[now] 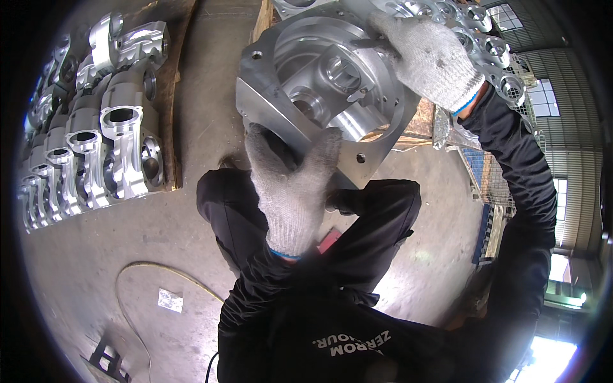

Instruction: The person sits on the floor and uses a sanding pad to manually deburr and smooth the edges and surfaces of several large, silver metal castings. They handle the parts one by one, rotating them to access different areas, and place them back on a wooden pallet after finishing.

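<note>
A large silvery metal housing (255, 99) is tilted in front of me, above my bent knees. It has a square flange with bolt holes and a round, hollow inside with bores. My left hand (290, 185), in a grey knit glove, grips its near lower edge, thumb and fingers spread around the flange. At the upper right of the rim, my gloved right hand (434, 60) is closed over the edge. A dark narrow shape shows below its fingers; whether that is a shaded finger or a tool I cannot make out.
Several similar shiny castings (121, 115) stand in rows on a wooden pallet at the left. More metal parts (495, 48) lie on wood at the upper right. A yellowish hose (137, 263) and a pale sheet (170, 300) lie on the concrete floor.
</note>
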